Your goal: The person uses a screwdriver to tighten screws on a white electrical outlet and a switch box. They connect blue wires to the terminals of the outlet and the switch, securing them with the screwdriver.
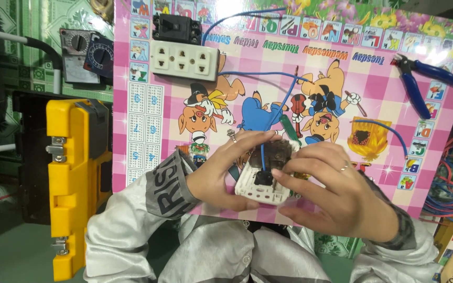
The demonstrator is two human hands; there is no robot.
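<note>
You've got 1 white switch box (260, 186) pinched between left hand (221, 170) & right hand (336, 196) over the pink board (148, 167), 1 blue wire (273, 112) feeding in, w/ 1 white socket strip (184, 60), 1 blue pliers (420, 81) up top.

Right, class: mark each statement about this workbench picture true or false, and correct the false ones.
1. Both hands hold a white switch housing. True.
2. The blue-handled pliers are in the right hand. False: they lie on the board's upper right corner, untouched.
3. A blue wire runs into the housing. True.
4. The white socket strip rests in the person's lap. False: it sits at the board's upper left.
5. The left hand wears a ring. True.
</note>
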